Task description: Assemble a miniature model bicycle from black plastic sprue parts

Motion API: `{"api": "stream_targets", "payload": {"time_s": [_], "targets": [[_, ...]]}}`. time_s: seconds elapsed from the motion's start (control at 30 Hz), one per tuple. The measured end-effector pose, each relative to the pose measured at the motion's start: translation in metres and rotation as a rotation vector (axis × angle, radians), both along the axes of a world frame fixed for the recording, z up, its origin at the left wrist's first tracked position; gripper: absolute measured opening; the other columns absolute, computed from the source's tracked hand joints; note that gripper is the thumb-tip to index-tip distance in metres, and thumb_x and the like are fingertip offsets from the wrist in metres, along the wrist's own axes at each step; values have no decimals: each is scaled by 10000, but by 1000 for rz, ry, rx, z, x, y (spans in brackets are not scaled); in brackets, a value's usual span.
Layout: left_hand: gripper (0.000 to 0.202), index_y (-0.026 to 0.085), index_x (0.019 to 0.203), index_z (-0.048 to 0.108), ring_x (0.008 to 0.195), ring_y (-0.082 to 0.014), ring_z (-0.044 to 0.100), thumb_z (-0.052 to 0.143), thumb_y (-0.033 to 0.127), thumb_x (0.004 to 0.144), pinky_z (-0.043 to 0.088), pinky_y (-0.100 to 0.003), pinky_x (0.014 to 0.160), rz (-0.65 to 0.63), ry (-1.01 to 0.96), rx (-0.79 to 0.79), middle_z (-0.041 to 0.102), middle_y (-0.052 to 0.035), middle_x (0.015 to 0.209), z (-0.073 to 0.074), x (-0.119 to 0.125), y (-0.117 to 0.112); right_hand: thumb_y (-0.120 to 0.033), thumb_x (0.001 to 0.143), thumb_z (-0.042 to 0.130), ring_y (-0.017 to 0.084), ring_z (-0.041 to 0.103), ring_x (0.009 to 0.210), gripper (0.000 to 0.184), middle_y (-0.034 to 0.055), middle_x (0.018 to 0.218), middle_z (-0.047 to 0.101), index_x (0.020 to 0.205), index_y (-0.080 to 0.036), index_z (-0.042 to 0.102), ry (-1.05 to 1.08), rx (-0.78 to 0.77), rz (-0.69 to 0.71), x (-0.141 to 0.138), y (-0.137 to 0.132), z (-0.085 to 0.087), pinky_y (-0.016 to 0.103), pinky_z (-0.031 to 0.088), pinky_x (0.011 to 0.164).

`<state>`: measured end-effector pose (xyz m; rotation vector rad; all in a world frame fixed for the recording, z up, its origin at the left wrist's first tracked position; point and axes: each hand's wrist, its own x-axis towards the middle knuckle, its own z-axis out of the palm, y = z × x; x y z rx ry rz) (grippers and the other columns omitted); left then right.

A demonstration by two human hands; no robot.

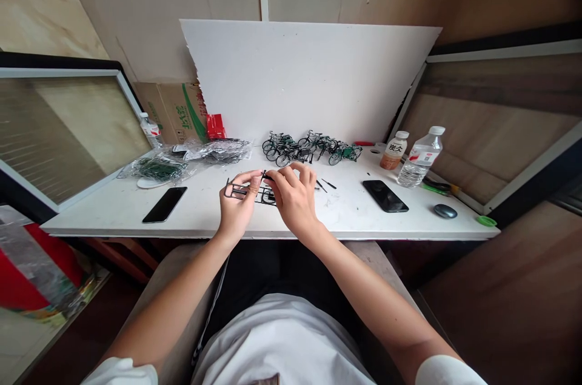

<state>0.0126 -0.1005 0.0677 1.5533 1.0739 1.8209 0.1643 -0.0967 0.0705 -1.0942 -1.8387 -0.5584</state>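
Observation:
Both my hands meet over the front middle of the white table (113, 209). My left hand (236, 206) pinches a small black wire frame part (234, 190) between thumb and fingers. My right hand (293, 194) is closed, its fingertips pinching a tiny dark piece (268, 176) right beside the left fingers. More small black parts (267, 196) lie on the table under the hands. Behind them stands a cluster of several small green and black model bicycles (311, 148).
Clear plastic bags of parts (191, 157) lie at the back left. Two black phones (164, 204) (385, 196) lie flat left and right. Two bottles (394, 150) (421, 157) stand at the right, a dark mouse (445, 211) near the right edge. A white board (309, 76) leans behind.

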Motion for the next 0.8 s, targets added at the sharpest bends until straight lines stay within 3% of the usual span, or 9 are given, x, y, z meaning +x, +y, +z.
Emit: {"api": "stream_targets", "payload": {"time_s": [0.1, 0.33, 0.6, 0.8], "targets": [[411, 192, 1134, 816, 1253, -276, 721, 731, 555, 960, 580, -360, 1045, -22, 74, 7, 765, -143, 1334, -1, -2, 3, -217, 1076, 585, 298, 497, 1241, 182, 95, 1100, 707, 1199, -269, 710, 3, -17, -2, 1, 5, -3, 441, 337, 1005], [505, 127, 1025, 807, 860, -279, 817, 835, 599, 849, 664, -423, 892, -213, -104, -142, 835, -135, 948, -7, -4, 13, -53, 1025, 507, 260, 482, 984, 301, 79, 947, 607, 1060, -248, 734, 111, -155, 113, 4, 8, -3, 389, 359, 839], [495, 125, 979, 798, 786, -291, 826, 870, 585, 813, 684, -382, 805, -190, 31, -110, 836, -132, 888, 5, -11, 5, -150, 1043, 432, 262, 490, 918, 313, 68, 842, 562, 855, -225, 670, 378, -373, 483, 7, 15, 3, 381, 415, 829], [549, 128, 1013, 756, 748, -294, 825, 919, 582, 751, 691, -393, 771, -210, -26, -165, 834, -128, 861, 12, -7, -5, -219, 1059, 409, 250, 497, 889, 324, 62, 824, 589, 781, -225, 575, 433, -458, 582, 7, 14, 6, 375, 400, 830]]}}
